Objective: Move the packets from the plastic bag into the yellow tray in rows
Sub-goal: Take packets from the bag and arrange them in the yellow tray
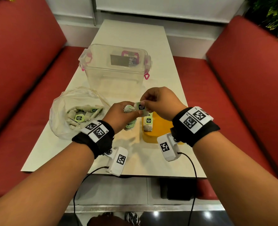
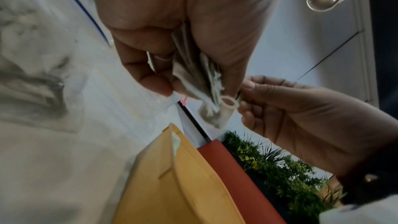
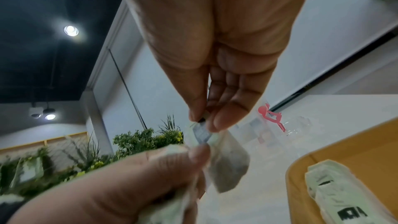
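Observation:
My left hand (image 1: 120,114) grips a bunch of tea-bag packets (image 2: 200,74) just above the table, left of the yellow tray (image 1: 162,126). My right hand (image 1: 157,101) pinches the green-and-black tag of one packet (image 1: 141,107) between thumb and fingertips; that packet (image 3: 228,163) hangs between both hands. One packet (image 1: 148,123) lies in the tray's near-left part, also seen in the right wrist view as a packet (image 3: 336,185). The clear plastic bag (image 1: 66,111) at the left holds several more packets (image 1: 81,116).
A clear lidded storage box (image 1: 115,69) with pink latches stands behind the hands. The beige table (image 1: 135,38) runs between two red bench seats (image 1: 249,95). Cables trail from both wrist cameras over the table's near edge.

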`<act>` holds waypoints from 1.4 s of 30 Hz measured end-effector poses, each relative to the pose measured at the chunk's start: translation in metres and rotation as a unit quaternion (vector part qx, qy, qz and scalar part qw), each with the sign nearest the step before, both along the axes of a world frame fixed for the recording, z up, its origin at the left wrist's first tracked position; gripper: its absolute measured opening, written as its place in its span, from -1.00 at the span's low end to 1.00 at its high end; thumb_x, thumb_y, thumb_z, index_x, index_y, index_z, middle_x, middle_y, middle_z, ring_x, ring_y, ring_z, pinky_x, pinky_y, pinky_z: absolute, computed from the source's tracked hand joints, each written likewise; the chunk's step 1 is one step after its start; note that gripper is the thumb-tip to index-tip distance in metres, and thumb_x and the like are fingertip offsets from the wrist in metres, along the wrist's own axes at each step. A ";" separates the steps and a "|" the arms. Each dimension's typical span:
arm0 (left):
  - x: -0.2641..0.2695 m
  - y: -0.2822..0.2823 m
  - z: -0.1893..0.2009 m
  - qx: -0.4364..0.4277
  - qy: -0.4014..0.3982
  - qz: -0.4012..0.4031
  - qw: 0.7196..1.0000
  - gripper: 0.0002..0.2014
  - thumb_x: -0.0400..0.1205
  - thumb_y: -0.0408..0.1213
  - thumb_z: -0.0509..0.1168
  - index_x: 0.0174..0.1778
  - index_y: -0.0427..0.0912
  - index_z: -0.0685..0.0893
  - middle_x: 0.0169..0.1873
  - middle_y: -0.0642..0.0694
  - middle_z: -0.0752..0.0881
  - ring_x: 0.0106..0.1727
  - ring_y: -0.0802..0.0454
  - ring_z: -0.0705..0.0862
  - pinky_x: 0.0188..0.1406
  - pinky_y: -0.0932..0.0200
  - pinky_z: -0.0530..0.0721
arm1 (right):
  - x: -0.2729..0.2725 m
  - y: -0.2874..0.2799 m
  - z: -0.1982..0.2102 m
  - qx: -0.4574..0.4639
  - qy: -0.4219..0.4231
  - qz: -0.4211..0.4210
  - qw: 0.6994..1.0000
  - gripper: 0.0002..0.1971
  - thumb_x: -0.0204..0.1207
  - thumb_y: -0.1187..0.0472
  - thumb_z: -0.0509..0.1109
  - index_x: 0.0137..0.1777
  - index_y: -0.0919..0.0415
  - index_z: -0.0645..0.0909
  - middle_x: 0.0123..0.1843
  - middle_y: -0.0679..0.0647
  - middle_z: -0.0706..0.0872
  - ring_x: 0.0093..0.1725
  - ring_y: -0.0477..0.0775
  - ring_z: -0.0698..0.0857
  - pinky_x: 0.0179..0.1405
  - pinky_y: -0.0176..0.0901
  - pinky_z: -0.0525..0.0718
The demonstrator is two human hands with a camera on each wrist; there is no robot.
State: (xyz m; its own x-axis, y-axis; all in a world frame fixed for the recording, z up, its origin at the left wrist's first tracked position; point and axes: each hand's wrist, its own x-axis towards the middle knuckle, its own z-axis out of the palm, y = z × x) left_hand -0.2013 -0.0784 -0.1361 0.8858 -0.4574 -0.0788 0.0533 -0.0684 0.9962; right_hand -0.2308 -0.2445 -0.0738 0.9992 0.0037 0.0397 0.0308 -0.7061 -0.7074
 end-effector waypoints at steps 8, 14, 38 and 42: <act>-0.003 -0.004 -0.010 0.134 -0.038 -0.004 0.990 -0.74 0.54 -0.09 0.48 -0.07 -0.22 0.67 -0.46 -0.03 0.62 -0.48 0.07 0.55 -0.50 0.22 0.50 | 0.005 -0.016 0.002 -0.023 0.058 -0.018 0.998 -0.96 0.54 0.27 0.44 -0.11 0.22 0.71 -0.31 0.10 0.72 -0.35 0.02 0.72 -0.22 -0.07 0.80; -0.012 -0.006 -0.008 0.028 0.141 0.004 0.990 -0.80 0.68 -0.13 0.32 0.01 -0.20 0.54 -0.41 -0.21 0.40 -0.59 0.03 0.39 -0.55 0.29 0.49 | 0.014 -0.030 -0.010 -0.084 0.152 -0.055 0.983 -0.94 0.54 0.29 0.42 -0.09 0.24 0.73 -0.33 0.14 0.73 -0.43 -0.03 0.67 -0.35 -0.18 0.71; -0.020 0.004 -0.008 0.020 0.156 -0.004 0.988 -0.73 0.73 -0.11 0.24 -0.15 -0.26 0.48 -0.57 -0.14 0.39 -0.59 -0.02 0.37 -0.45 0.20 0.39 | 0.038 -0.019 -0.041 -0.078 0.269 -0.104 0.954 -0.85 0.44 0.28 0.47 0.00 0.25 0.67 -0.13 0.17 0.76 -0.37 0.03 0.76 -0.60 -0.26 0.68; -0.014 0.002 -0.014 -0.022 0.170 -0.007 0.985 -0.67 0.68 -0.26 0.32 -0.35 -0.26 0.40 -0.59 -0.12 0.43 -0.54 -0.06 0.39 -0.48 0.26 0.50 | 0.019 -0.004 -0.020 -0.013 0.256 -0.047 0.965 -0.81 0.58 0.18 0.41 0.00 0.35 0.67 -0.25 0.18 0.76 -0.43 0.10 0.72 -0.42 -0.15 0.78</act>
State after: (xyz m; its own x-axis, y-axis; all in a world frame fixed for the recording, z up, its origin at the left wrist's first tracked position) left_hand -0.2149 -0.0765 -0.1501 0.8054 -0.4786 -0.3497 0.3838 -0.0287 0.9230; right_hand -0.2123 -0.2481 -0.0941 0.8837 -0.0938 -0.4586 -0.3835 -0.7069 -0.5943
